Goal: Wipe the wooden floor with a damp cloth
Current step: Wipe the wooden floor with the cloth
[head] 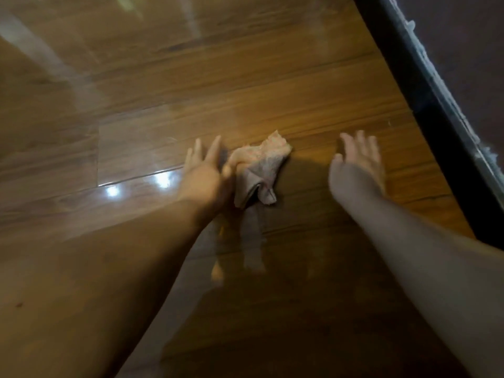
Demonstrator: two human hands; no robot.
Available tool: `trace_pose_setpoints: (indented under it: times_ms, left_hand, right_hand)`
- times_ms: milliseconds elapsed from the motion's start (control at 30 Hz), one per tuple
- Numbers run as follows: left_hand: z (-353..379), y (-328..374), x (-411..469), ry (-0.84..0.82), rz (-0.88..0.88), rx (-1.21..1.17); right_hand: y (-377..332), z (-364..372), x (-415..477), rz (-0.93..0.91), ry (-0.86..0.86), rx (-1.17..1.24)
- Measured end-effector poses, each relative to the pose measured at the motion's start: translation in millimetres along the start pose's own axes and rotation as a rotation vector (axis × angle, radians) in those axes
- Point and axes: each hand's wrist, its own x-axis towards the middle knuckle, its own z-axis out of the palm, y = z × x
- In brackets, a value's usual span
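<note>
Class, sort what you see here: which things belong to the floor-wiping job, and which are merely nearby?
Part of the job:
cloth
wooden floor
left hand, touching the cloth
right hand, open, off the cloth

Just there:
dark strip along the floor's right edge

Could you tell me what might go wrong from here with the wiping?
1. The cloth is bunched, not flat, beside the left hand, so it may cover little of the wooden floor per pass.
2. The right hand is spread open, apparently bracing on a glossy, possibly damp board; it might slip.
3. The dark ledge nearby could knock the knuckles.
</note>
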Motion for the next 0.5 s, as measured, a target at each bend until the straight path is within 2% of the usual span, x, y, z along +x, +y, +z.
trace_pose_setpoints:
  times_ms: [33, 100, 200, 267, 300, 367, 433, 500]
  left_hand:
    - [6.0, 11.9, 3.4, -0.013, 0.065, 0.042]
    - [26.2, 39.7, 9.3, -0.08, 0.154, 0.128]
    - [61.9, 69.7, 10.5, -0.17, 0.47, 0.26]
    - [67.2, 66.2, 5.6, -0.183, 0.634, 0.307]
    - [74.6, 60.3, 6.7, -0.205, 0.614, 0.215]
    - [63.5, 27.6, 1.8, -0.102, 0.503, 0.14]
    - [48.4, -10.2, 6.4, 0.035, 0.227, 0.12]
    - [23.1, -44.5, 16.6, 0.076, -0.104, 0.225]
  right_hand:
    - [14.3, 0.9, 1.7, 0.057, -0.014, -0.078]
    - [31.7, 14.3, -2.0, 0.057, -0.028, -0.171]
    - [33.9, 29.2, -3.4, 0.034, 0.09, -0.189]
    - [29.1, 31.2, -2.9, 0.025, 0.149, -0.163]
    - [34.0, 34.8, -0.9, 0.026, 0.116, -0.18]
    - [36.6, 39.5, -9.4, 0.007, 0.112, -0.187]
    - [42.6, 36.8, -6.5, 0.018, 0.112, -0.209]
    - [41.6, 35.3, -1.4, 0.013, 0.117, -0.212]
